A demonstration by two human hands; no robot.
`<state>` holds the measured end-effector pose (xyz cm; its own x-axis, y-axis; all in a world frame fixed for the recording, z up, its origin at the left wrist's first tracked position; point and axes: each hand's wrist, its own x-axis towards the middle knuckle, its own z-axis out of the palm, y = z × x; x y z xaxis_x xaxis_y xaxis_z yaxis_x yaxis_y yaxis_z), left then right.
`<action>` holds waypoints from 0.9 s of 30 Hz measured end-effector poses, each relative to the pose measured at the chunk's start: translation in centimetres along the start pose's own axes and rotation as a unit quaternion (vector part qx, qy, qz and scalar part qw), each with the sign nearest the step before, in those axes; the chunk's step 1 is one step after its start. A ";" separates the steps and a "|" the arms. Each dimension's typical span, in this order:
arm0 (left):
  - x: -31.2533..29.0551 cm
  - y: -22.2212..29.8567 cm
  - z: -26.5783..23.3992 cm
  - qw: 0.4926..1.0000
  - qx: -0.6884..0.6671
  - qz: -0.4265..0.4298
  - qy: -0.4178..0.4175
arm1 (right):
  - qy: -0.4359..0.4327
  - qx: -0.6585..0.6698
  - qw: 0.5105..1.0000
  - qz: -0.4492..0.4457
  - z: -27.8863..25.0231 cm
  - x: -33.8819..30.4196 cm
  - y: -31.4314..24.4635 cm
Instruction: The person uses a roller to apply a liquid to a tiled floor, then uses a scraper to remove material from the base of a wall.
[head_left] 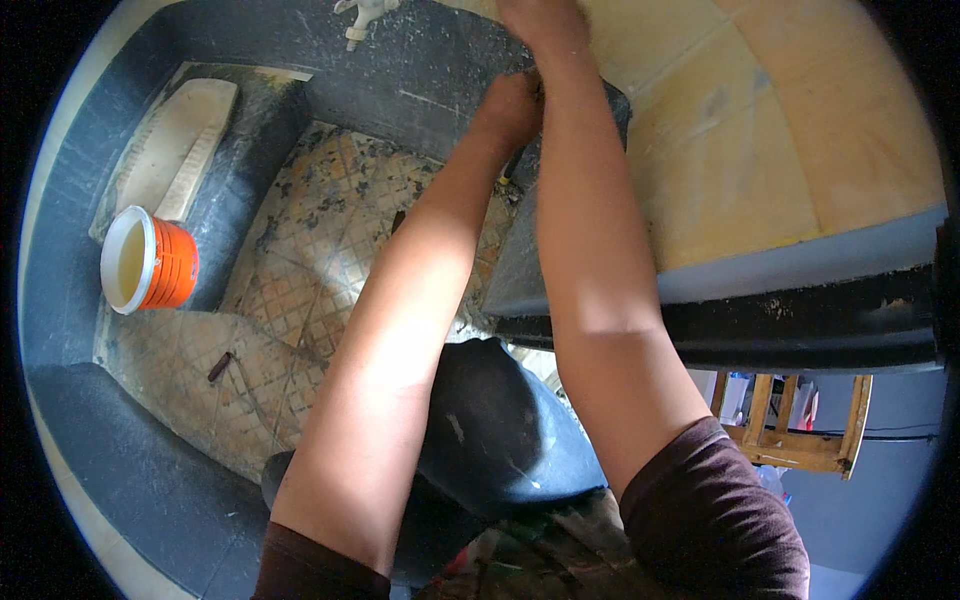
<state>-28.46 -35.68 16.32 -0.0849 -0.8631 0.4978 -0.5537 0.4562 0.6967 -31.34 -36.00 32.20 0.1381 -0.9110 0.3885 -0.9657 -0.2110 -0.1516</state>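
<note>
Both my arms, in dark short sleeves, reach up and away toward the far end of a dark grey wall. My left hand [510, 108] is curled closed at the grey wall surface [430, 75]; its fingers are turned away, and whatever they grip is hidden. A small dark bit shows beside its knuckles, too small to name. My right hand [548, 22] is higher up, by the yellowish tiled wall [730, 120]. The top edge of the picture cuts it off and its fingers do not show. My right forearm crosses just beside the left hand.
An orange bucket [175, 265] with pale liquid stands at left, next to a white squat toilet pan [180, 150]. A tap [358, 30] juts from the far wall. A short brown piece [220, 366] lies on the stained tile floor [300, 230]. Wooden framework [800, 440] stands at right.
</note>
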 end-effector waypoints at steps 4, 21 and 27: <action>0.8 -0.3 1.1 0.997 -0.070 -0.007 0.037 | -0.002 0.102 0.979 0.175 4.3 1.5 4.8; -0.2 0.0 0.7 0.998 0.014 0.008 -0.058 | -0.055 -0.020 0.994 0.087 5.9 2.2 3.8; -1.7 -0.9 1.4 0.997 0.002 -0.018 -0.069 | -0.319 -0.168 0.925 0.122 6.3 1.8 5.0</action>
<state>-29.03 -34.88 14.10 -0.1770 -0.9010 0.3960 -0.5618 0.4229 0.7110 -34.53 -40.89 26.39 -0.0940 -0.9633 -0.2515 -0.9842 0.0519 0.1693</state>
